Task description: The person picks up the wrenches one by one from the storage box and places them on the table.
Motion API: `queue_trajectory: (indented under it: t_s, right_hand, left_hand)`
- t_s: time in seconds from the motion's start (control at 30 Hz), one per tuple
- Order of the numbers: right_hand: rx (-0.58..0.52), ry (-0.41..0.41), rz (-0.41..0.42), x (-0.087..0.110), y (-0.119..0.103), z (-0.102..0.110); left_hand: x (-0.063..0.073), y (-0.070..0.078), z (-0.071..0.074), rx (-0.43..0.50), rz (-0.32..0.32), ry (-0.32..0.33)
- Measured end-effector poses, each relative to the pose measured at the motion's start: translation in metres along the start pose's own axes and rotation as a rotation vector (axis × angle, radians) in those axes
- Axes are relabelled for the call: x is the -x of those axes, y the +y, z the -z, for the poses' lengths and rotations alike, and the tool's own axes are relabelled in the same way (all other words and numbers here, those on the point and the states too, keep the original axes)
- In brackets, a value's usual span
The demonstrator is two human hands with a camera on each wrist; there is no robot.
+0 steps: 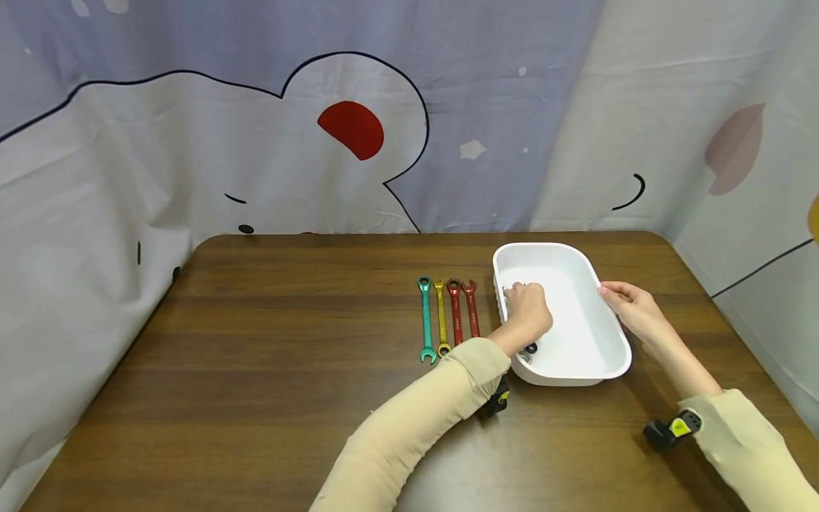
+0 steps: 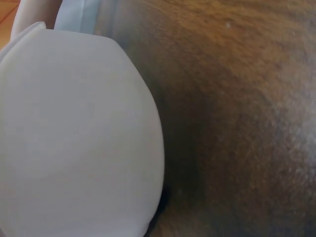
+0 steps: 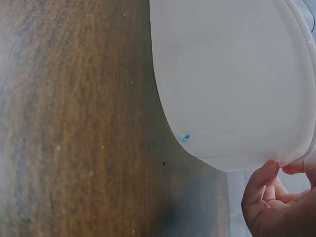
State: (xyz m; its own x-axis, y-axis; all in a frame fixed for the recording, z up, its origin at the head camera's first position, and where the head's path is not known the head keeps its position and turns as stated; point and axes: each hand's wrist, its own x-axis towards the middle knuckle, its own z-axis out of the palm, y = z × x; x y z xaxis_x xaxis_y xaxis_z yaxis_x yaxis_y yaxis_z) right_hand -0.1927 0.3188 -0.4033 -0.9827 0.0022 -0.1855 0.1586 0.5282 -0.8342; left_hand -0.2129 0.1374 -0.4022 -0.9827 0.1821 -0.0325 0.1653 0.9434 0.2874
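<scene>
My left hand (image 1: 530, 307) reaches into a white plastic tray (image 1: 585, 334) along its left inner wall, fingers bent downward. Small metal pieces peek out there: a silver ring-shaped end (image 1: 525, 357), with a dark ring (image 1: 532, 348) close to it. The hand covers the rest, and its grip is hidden. On the tray's right rim, my right hand (image 1: 633, 309) pinches the edge between thumb and fingers; the right wrist view shows this thumb (image 3: 264, 175) against the tray wall. Left of the tray lie a green wrench (image 1: 426, 320), a yellow wrench (image 1: 441, 316) and two red wrenches (image 1: 456, 313), roughly parallel.
Everything stands on a brown wooden table (image 1: 256, 341). A printed curtain (image 1: 192, 156) hangs behind it and along the sides. The left forearm's sleeve (image 1: 422, 419) crosses the table in front of the wrenches. The left wrist view shows mostly the tray's outer wall (image 2: 84, 128).
</scene>
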Motion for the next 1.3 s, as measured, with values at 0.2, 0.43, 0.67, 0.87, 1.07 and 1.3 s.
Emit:
queue_trajectory:
  t_s: [0.2, 0.43, 0.67, 0.87, 1.07, 1.3]
  right_hand:
    - [0.0, -0.001, 0.005, -0.0003, 0.0005, 0.0005]
    - [-0.001, 0.001, -0.004, -0.0004, 0.0009, 0.0]
    - [-0.002, 0.008, 0.01, -0.0017, 0.0023, -0.0004]
    - [-0.011, 0.005, 0.012, -0.0015, 0.0015, 0.0011]
    - [-0.004, 0.007, -0.001, -0.0008, 0.0004, 0.0012]
    - [0.0, 0.013, -0.001, -0.0016, 0.0013, -0.0009]
  left_hand:
    - [-0.0016, -0.0012, -0.0062, -0.065, -0.03, 0.044]
    - [-0.002, -0.0012, -0.0087, -0.065, -0.031, 0.058]
    - [-0.003, -0.0003, -0.0103, -0.072, 0.002, 0.042]
    - [-0.0036, 0.0008, -0.0092, -0.015, 0.02, 0.031]
    - [-0.0025, -0.0002, -0.009, -0.003, 0.002, 0.019]
    - [-0.0008, -0.0028, -0.0094, -0.006, -0.004, 0.01]
